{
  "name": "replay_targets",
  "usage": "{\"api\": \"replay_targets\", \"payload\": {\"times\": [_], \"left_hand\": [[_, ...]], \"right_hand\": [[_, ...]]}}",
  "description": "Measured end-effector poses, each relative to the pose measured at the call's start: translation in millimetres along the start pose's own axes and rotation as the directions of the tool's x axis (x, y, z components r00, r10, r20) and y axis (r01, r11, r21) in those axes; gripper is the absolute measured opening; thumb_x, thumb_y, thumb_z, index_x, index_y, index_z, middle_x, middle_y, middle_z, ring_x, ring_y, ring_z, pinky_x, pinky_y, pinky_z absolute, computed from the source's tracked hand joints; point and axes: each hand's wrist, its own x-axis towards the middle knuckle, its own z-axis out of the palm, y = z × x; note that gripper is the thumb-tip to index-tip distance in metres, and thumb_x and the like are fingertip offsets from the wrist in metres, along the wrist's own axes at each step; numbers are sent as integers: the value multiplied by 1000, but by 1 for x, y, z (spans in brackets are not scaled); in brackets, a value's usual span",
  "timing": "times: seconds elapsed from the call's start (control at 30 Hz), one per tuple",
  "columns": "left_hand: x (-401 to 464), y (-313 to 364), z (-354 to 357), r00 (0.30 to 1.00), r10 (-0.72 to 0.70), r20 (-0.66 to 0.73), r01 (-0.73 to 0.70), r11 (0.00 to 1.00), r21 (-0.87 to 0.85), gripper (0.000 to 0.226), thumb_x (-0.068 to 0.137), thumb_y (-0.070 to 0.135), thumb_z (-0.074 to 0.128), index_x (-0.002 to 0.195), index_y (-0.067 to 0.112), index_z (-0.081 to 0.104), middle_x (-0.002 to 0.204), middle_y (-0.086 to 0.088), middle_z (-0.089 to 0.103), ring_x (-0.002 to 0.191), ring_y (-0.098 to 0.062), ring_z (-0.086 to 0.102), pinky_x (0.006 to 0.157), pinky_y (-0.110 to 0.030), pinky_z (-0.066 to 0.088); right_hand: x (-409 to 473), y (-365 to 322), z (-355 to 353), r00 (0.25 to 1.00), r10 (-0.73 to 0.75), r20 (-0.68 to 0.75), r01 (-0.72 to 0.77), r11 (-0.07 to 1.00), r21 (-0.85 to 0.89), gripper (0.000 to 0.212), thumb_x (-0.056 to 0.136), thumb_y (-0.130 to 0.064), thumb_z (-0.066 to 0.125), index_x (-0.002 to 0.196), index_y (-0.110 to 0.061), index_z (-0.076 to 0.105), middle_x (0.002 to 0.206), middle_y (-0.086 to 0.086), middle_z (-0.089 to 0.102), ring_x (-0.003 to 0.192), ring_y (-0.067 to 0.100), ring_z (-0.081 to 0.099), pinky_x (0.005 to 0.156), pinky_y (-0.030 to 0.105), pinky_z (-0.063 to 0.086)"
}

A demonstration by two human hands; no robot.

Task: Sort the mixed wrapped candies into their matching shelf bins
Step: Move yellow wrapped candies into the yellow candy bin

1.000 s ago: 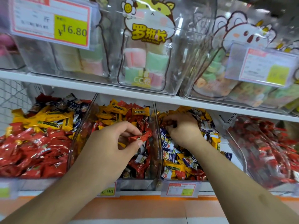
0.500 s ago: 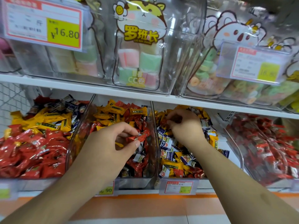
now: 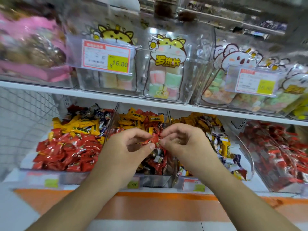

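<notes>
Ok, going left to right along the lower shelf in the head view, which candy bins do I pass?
Bin of red and yellow candies → middle bin of mixed red and yellow candies, where the left hand and right hand hold a red wrapped candy → bin of yellow, blue and white candies → bin of red candies.

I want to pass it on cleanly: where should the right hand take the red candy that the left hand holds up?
Judging by its pose, take the red candy at its free right end, coming in from the right. The left hand pinches its left end, so the wrapper juts toward the right hand, whose fingertips are already at that end.
</notes>
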Motion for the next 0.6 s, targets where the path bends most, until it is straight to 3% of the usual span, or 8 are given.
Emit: {"api": "replay_targets", "payload": {"times": [0.1,0.2,0.33,0.43,0.5,0.6], "left_hand": [[-11,3,-17,994,-106,24,108,987,-120,15,86,30,81,99,33,74,89,19,77,84,0,73,83,-34,60],[-17,0,-40,991,-131,14,131,983,-128,15,85,22,83,97,27,75,85,16,77,78,-2,74,76,-30,61],[-10,-17,-80,985,-46,-164,72,985,155,17,81,30,86,88,38,72,85,20,74,83,4,69,76,-24,57],[-3,-33,-109,961,-8,-278,110,928,356,23,80,31,85,92,41,68,84,23,70,83,4,65,71,-23,51],[1,-40,-117,961,-37,-275,158,887,435,33,79,37,85,104,42,65,97,24,68,94,-5,67,75,-30,52],[7,-38,-112,978,-29,-209,143,819,556,44,82,40,82,123,38,65,124,13,63,118,-16,60,95,-37,49]], "right_hand": [[-8,-7,26,1000,21,-15,-20,998,60,11,86,-9,82,88,-17,75,78,4,75,75,17,72,66,25,59],[-10,-13,52,999,47,-23,-45,994,102,11,87,-10,82,87,-19,75,79,3,75,76,16,72,66,21,56],[-6,-15,72,1000,27,2,-27,1000,8,9,94,-21,76,93,-29,74,89,-6,73,85,10,69,76,30,60],[-3,-17,74,1000,15,-6,-15,1000,-21,15,97,-11,69,94,-26,73,90,-3,71,83,10,65,75,33,60],[-1,-16,68,1000,11,-17,-11,999,-31,19,97,-2,64,96,-20,73,91,1,71,83,12,66,77,34,60],[3,-7,49,998,25,-52,-27,999,-41,22,97,0,59,100,-19,71,95,3,71,84,13,66,76,31,59]]}}
